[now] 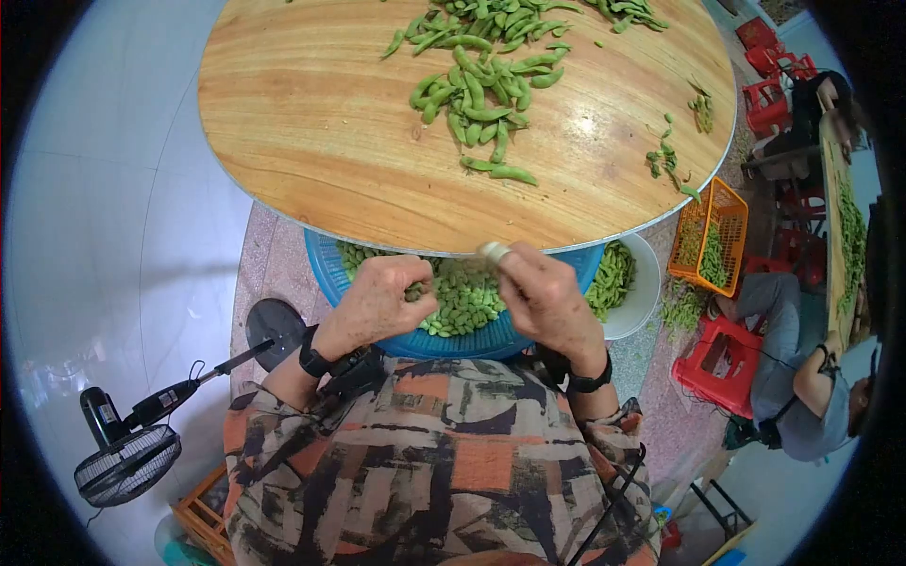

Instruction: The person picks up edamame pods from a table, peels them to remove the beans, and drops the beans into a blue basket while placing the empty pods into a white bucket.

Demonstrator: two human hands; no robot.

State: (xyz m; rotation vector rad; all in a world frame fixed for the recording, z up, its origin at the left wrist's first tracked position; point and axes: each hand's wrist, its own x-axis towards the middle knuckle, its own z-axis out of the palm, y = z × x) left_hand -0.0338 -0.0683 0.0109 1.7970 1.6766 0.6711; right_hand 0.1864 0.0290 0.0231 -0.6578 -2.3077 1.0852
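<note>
My left hand [385,298] is closed, its fingers curled above a blue plastic basin [326,269]. Something small and dark green shows at its fingertips, too little to name. To its right, my right hand [547,294] is closed too, with a whitish wrap or cap [494,251] on one digit near the table edge. What it holds, if anything, is hidden. Under both hands, shelled green beans [458,307] lie in the basin. Green soybean pods [481,90] are heaped on the round wooden table [321,160] in front of me.
A white bucket [646,283] of pods stands right of the basin, and an orange crate [722,203] holds more. Farther right are a red stool [717,363] and a seated person [783,321] beside another table. A black fan [127,462] stands at left.
</note>
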